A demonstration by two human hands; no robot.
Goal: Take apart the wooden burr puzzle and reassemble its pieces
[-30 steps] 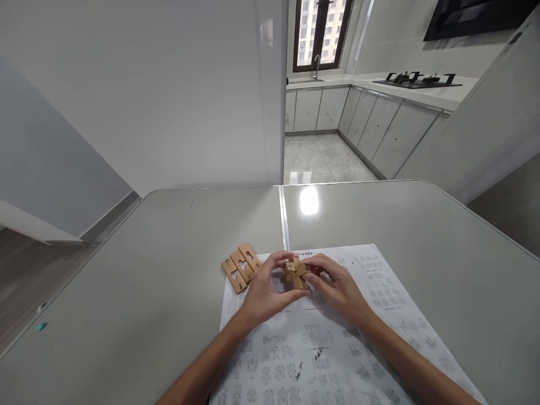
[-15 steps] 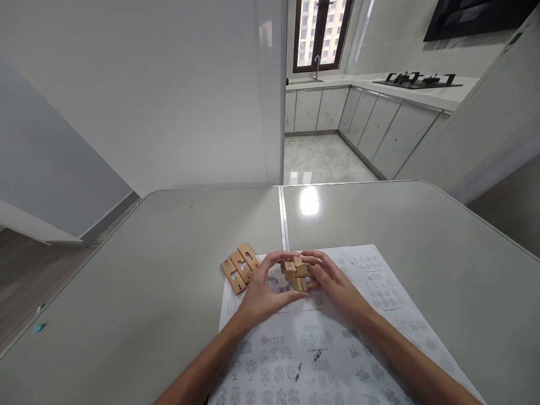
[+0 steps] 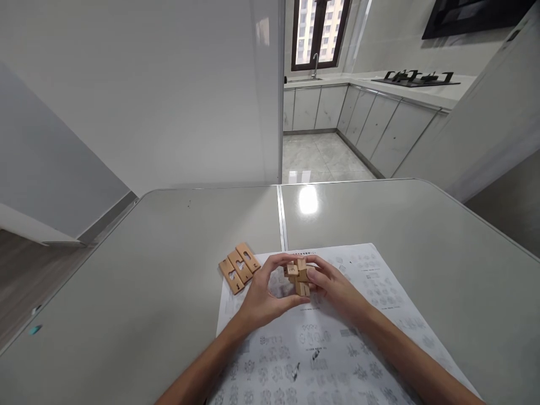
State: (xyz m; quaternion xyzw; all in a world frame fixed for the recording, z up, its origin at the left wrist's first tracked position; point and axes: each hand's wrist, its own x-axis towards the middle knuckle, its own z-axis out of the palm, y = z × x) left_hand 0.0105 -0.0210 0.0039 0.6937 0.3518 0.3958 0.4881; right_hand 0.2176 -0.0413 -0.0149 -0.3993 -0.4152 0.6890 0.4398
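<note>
A small cluster of interlocked wooden puzzle bars (image 3: pixel 298 275) is held just above a printed sheet (image 3: pixel 320 349) on the grey table (image 3: pixel 147 281). My left hand (image 3: pixel 264 292) grips it from the left, thumb below and fingers curled over the top. My right hand (image 3: pixel 335 287) grips it from the right, with the thumb pressed on the front. Three loose notched wooden bars (image 3: pixel 239 266) lie side by side on the table, just left of my left hand.
The printed sheet shows rows of small diagrams and reaches the table's near edge. A seam (image 3: pixel 282 222) runs down the middle of the table. Behind stands a white wall, with a kitchen doorway (image 3: pixel 320 140) beyond it.
Both hands have turned the wooden cluster slightly between them, and my right thumb has moved onto its front. The three loose bars have not moved.
</note>
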